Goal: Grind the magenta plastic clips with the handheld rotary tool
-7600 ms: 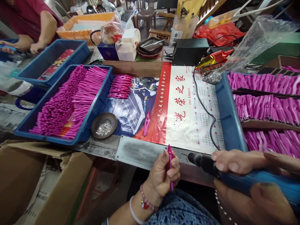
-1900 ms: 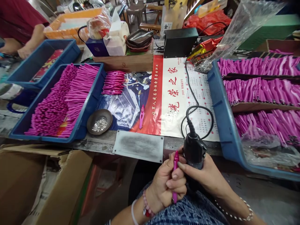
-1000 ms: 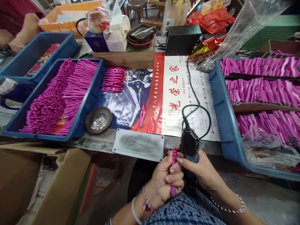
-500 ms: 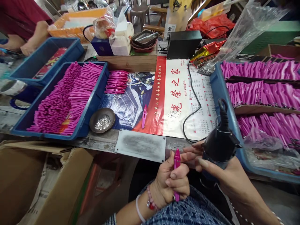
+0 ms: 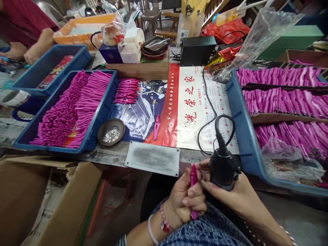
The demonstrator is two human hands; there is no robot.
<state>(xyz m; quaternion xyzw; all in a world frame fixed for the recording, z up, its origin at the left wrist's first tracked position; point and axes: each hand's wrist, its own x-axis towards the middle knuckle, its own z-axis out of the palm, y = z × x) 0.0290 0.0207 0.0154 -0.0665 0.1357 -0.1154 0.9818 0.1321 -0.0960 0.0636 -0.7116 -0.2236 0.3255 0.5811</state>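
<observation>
My left hand (image 5: pixel 186 200) is closed around a magenta pen-shaped plastic piece (image 5: pixel 194 176), its tip pointing up above my fingers. My right hand (image 5: pixel 237 196) grips a black corded power tool (image 5: pixel 222 167) that looks like an electric screwdriver; its working end is hidden. The fingertips of my right hand reach close to the magenta piece's tip, and I cannot tell whether they touch or hold something small. A similar magenta piece (image 5: pixel 156 128) lies alone on the printed poster sheet (image 5: pixel 172 112). Several more lie in a neat stack (image 5: pixel 127 90).
On the left, a blue bin (image 5: pixel 98 128) holds many magenta parts; another blue bin (image 5: pixel 234 112) with rows of them stands right. A brown bowl (image 5: pixel 100 136) contains small silvery bits. A worn plate (image 5: pixel 153 159) lies at the table edge. The tool's cord (image 5: pixel 212 111) crosses the poster.
My right hand has brought the tool leftward, nearer to my left hand, and its cord now loops above it. My left hand stays almost in place with the magenta piece.
</observation>
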